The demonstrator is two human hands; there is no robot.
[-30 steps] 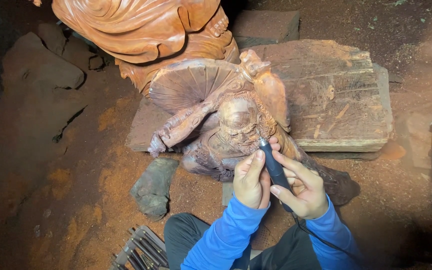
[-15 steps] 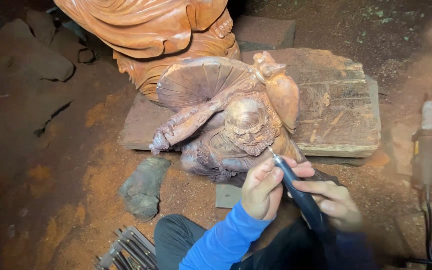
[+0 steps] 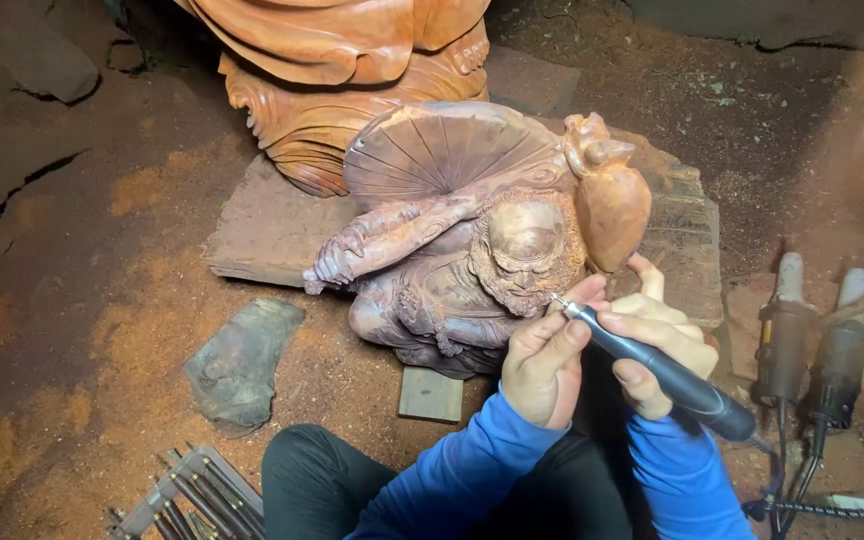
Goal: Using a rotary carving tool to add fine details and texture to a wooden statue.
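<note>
Larger orange statue cut off at top edge; chisel rack cropped below; right hand closed round rotary tool, left hand pinching its tip against bearded wooden carving on plank; sawdust-strewn earthen floor.

Carved figure lies on the wooden slab, straight ahead of your knees. Larger statue stands behind it. Your hands meet at the figure's near right side: left hand, right hand holding the rotary tool. Chisel tray near left; two power tools on the floor, right.
</note>
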